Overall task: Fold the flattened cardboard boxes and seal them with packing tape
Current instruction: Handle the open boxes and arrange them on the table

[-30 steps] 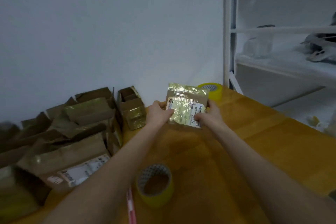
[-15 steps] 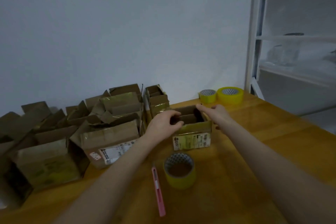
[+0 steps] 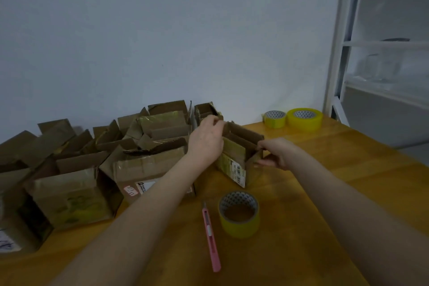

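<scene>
On my feed the small cardboard box [image 3: 233, 158] stands on the bench [image 3: 336, 188] a little beyond the middle. Its open side is up, its top flaps are raised, and a white printed label shows on the side towards me. The left hand [image 3: 205, 139] reaches over the box's left side and pinches the upper edge of the far flap between thumb and fingertips. The right hand [image 3: 276, 153] is at the box's right corner, thumb and curled fingers closed on the edge of the short flap there. So both hands are gripping cardboard, and neither is spread wide. Just in front of the box, nearer to me, a roll of yellow packing tape [image 3: 239, 215] lies flat with its core facing up. A pink utility knife [image 3: 210, 237] lies just to the left of it without touching it, its tip pointing away from me. A smaller tape roll [image 3: 275, 119] and a larger tape roll [image 3: 304, 119] sit side by side at the bench's far edge near the wall; I cannot tell whether they touch. Left of the box, a crowd of opened cardboard boxes [image 3: 74, 190] fills that side of the bench, flaps up, several with glossy tape and shipping labels. A white shelf frame [image 3: 336, 53] rises at the right beyond the bench.
</scene>
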The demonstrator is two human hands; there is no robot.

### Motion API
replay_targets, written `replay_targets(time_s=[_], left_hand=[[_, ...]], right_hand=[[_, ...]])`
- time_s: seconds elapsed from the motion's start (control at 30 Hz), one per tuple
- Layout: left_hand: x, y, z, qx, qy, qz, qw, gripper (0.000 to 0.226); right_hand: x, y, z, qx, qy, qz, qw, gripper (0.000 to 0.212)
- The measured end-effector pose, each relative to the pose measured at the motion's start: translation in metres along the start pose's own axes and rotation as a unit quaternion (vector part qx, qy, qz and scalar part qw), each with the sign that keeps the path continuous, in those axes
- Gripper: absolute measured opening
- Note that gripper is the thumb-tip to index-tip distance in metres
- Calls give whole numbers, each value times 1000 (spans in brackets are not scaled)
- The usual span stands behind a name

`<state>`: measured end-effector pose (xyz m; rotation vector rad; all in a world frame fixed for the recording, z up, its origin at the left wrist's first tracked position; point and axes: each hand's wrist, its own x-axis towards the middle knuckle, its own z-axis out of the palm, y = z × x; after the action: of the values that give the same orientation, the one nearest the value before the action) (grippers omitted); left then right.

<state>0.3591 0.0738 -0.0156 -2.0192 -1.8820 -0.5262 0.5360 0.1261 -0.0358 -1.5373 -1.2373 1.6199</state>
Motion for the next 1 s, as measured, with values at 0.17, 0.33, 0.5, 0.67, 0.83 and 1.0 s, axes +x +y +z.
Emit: replay_targets(time_s=[0.17, 0.33, 0.5, 0.67, 0.83, 1.0], left_hand=[[-9, -16, -29, -43, 32, -47, 997, 44], [-37, -48, -52, -30, 44, -74, 996, 52], [-98, -96, -50, 74, 15, -136, 988, 85], [-128, -115, -23, 126, 10, -130, 983, 58], [-112, -113, -13, 115, 55, -142, 982, 48], [-107, -113, -9, 124, 45, -149, 980, 51]], right_hand=[[-11, 0, 37, 63, -30, -16, 997, 27], [-18, 2, 66, 143, -49, -23, 988, 27], [-18, 6, 84, 180, -37, -30, 982, 33], [-21, 2, 94, 152, -8, -42, 987, 23], [-22, 2, 97, 130, 15, -52, 990, 19], [-22, 4, 96, 115, 23, -58, 991, 23]])
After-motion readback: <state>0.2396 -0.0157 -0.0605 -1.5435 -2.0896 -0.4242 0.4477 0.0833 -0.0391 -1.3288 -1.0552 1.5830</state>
